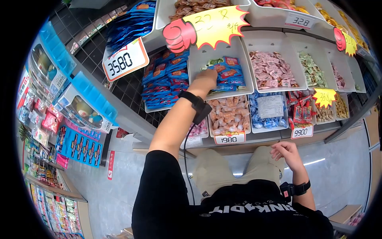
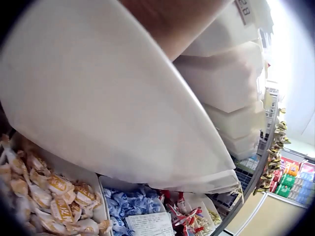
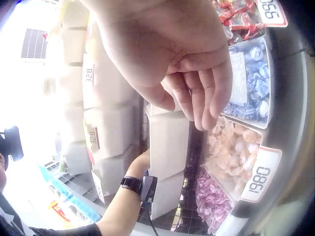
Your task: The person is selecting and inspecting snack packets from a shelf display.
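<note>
My left hand [image 1: 205, 81] reaches into a white bin [image 1: 238, 44] of blue snack packets [image 1: 230, 75], among which a green packet [image 1: 215, 62] shows. The hand lies at the left side of the pile, knuckles up, its fingertips hidden, and I cannot tell whether it grips a packet. In the left wrist view the white bin wall covers the hand, leaving only the forearm skin in sight. My right hand [image 1: 287, 153] hangs in front of the shelf near the thigh, holding nothing. Its fingers [image 3: 196, 96] are loosely bent in the right wrist view.
Blue packets [image 1: 165, 79] fill the bin on the left, pink-wrapped sweets [image 1: 272, 67] the one on the right. Below stand bins of orange-wrapped sweets [image 1: 229, 113] and blue-wrapped sweets [image 1: 268, 119]. A yellow price sign [image 1: 215, 26] overhangs the reach. A cable [image 1: 186, 159] trails from the left wrist.
</note>
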{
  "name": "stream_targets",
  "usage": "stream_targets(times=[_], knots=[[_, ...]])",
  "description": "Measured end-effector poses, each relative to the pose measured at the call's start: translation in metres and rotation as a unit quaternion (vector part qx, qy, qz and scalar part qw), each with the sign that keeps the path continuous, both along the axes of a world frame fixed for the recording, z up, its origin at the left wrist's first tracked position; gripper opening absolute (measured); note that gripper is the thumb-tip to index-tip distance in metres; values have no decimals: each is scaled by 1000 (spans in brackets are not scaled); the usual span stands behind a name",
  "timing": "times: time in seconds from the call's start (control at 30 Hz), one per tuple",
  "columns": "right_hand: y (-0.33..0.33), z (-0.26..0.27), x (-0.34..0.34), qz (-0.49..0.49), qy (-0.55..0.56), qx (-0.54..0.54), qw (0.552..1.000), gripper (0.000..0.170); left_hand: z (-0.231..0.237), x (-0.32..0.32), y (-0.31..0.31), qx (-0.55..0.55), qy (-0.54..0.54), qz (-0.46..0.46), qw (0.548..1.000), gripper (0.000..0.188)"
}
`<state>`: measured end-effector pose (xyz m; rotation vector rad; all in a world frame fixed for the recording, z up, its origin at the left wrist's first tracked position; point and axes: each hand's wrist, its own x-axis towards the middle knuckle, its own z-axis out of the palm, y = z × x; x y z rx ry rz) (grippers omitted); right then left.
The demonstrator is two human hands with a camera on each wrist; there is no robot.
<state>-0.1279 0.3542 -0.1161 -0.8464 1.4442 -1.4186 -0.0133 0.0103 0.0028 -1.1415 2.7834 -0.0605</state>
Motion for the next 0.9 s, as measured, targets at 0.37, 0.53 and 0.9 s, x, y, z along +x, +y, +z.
stream_targets(times=[0.37,0.53,0.9], knots=[[-25,21,-2,38,11,-64,997,19,28,70,21,-90,295,-46,950,17],[-82,70,36,48,138,-183,972,34,20,116,62,158,448,-191,859,20],[-130,42,121,208,-103,-107,967,15,-87,167,144,470,738,59,480,39]])
